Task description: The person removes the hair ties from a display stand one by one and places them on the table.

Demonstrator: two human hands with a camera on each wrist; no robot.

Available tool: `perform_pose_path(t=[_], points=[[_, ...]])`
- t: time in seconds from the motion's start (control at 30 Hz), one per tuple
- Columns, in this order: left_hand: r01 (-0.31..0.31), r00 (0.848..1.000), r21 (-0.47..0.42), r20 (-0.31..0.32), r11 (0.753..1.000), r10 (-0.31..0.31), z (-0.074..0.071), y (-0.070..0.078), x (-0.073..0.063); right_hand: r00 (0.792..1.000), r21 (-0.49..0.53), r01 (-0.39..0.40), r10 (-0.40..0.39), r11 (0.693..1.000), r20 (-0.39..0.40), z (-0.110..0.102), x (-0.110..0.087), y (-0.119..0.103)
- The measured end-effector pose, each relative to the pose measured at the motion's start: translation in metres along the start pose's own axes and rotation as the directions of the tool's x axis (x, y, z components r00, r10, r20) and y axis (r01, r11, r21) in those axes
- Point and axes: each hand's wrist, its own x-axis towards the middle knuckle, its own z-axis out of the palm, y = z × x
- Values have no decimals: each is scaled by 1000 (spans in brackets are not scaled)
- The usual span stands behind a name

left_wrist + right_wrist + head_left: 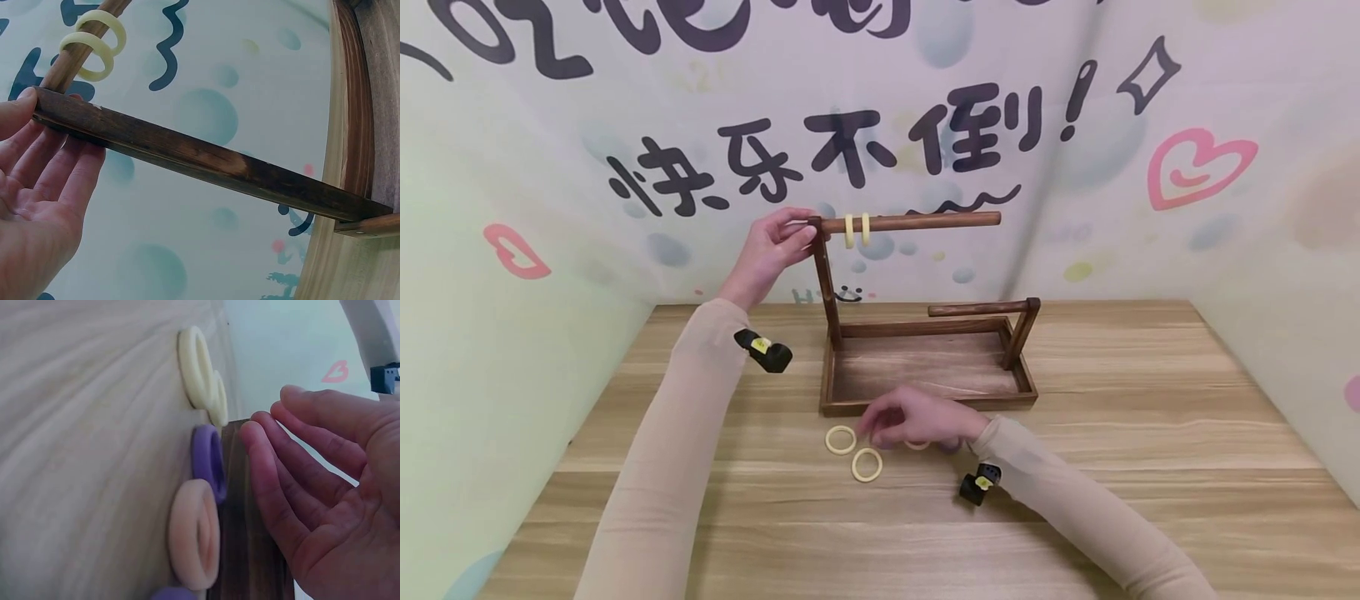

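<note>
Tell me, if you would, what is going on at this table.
A person's left hand pinches the top of the taller post of a wooden stand, whose upper bar carries two yellow rings. The right hand hovers above the table in front of the stand, holding nothing. Near it lie two more yellow rings, a pink ring, a purple ring and another purple piece, only partly in view.

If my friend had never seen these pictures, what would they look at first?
Probably the big dark writing across the wall behind the table. Next, perhaps, the wooden stand, with two pale yellow rings on its upper rod and the left hand holding the top of its post. Then the loose rings lying in front of it near the right hand, including a peach ring and a purple ring.
</note>
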Motion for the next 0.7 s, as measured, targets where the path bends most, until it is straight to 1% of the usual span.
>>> perform_pose_path(t=[0.2, 0.37, 0.53, 0.7], points=[[6, 1000, 16, -1, 1000, -6, 0, 1, -2, 998, 13, 48, -48, 999, -29, -6, -2, -2], [11, 1000, 36, -4, 999, -11, 0, 1, -2, 995, -9, 88, -88, 996, -55, -13, -3, -4], [11, 1000, 45, -2, 999, -11, 1, 2, -2, 994, -19, 86, -87, 996, -65, -21, -6, -5], [11, 1000, 20, -6, 1000, -10, 1, 2, -2, 992, -12, 92, -93, 996, -85, -31, -12, -8]])
